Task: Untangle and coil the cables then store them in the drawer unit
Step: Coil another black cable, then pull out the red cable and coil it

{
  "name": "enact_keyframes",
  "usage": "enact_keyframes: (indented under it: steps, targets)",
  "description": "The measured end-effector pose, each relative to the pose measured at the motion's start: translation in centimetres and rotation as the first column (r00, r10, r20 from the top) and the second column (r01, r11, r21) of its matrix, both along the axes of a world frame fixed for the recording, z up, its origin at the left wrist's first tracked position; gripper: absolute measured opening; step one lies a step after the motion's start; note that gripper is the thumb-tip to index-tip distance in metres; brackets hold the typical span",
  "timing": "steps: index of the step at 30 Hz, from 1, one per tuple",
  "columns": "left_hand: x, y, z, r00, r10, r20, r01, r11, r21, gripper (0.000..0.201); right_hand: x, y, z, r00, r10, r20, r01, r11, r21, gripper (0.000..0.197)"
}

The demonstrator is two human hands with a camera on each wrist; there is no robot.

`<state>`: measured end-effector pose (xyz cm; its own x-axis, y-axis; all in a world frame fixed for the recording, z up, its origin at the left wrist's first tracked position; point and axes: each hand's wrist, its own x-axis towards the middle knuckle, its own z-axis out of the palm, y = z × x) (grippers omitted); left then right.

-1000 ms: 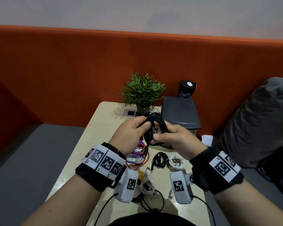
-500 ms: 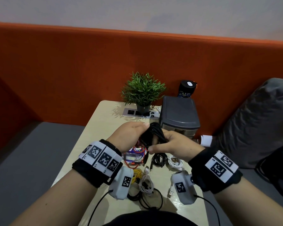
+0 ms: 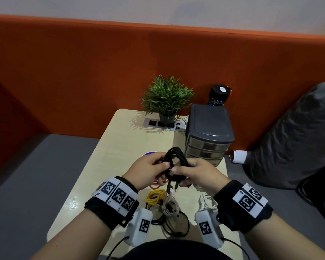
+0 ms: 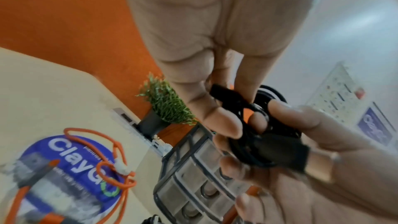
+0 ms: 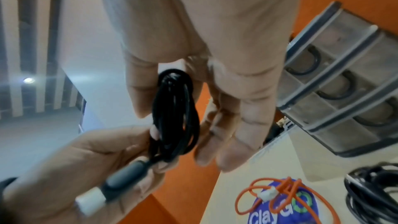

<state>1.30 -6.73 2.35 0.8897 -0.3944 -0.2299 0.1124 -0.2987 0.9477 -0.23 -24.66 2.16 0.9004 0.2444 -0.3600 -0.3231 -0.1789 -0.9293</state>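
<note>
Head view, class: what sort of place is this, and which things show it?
Probably an office lounge or booth nook: a small table with a built-in socket panel, an orange padded wall wrapping round it, and a desktop drawer unit beside a potted plant.

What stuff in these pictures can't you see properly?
- Head view: the left hand and right hand cover part of the black cable.
- Head view: the drawer unit has cloudy fronts, so its contents are unclear.
- Left wrist view: the sticker has blurred small print.
</note>
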Motion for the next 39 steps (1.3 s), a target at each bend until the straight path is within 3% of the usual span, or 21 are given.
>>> enact_keyframes:
  steps: [5, 11, 17, 22, 26, 30, 33, 39]
  targets:
    - [1.3, 1.6, -2.8, 0.995, -0.014, -0.102, 0.017, 0.999, 0.028, 0.028, 0.1, 1.1, -2.2, 0.991, -0.121, 0.056, 0.123, 0.992, -0.022, 0.013]
    - [2.8, 2.4, -5.3, 0.989, -0.058, -0.138, 0.063, 0.997, 0.033, 0.044, 1.6, 0.3, -3.7, 0.994, -0.107, 0.014, 0.108, 0.988, -0.114, 0.004]
    - [4.6, 2.8, -7.3, 0.996, 0.077, 0.05, -0.089, 0.948, 0.307, 0.036, 3.0, -0.6, -6.3, 0.936, -0.341, -0.087, 0.318, 0.926, -0.203, 0.023]
    - [5.6, 2.6, -10.2, 0.997, -0.054, -0.049, 0.069, 0.914, 0.401, 0.031, 3.4, -1.4, -7.2, 0.914, -0.39, -0.11, 0.325, 0.867, -0.377, 0.028]
    - [6.1, 2.5, -11.4, 0.996, -0.041, -0.076, 0.072, 0.889, 0.452, 0.041, 4.1, -1.4, -7.9, 0.914, -0.389, -0.113, 0.309, 0.851, -0.425, 0.029]
    - [6.7, 4.4, -12.2, 0.973, 0.16, -0.168, -0.104, 0.948, 0.3, 0.045, 4.8, -1.3, -8.8, 0.894, -0.437, -0.1, 0.362, 0.836, -0.413, 0.028]
    - [6.8, 6.3, -12.0, 0.914, 0.346, -0.21, -0.306, 0.93, 0.203, 0.041, 5.3, -0.7, -9.6, 0.904, -0.417, -0.093, 0.339, 0.833, -0.437, 0.035]
    - [5.6, 8.2, -10.2, 0.961, 0.244, -0.13, -0.221, 0.961, 0.165, 0.051, 6.3, 0.8, -9.6, 0.913, -0.382, -0.141, 0.289, 0.853, -0.435, 0.045]
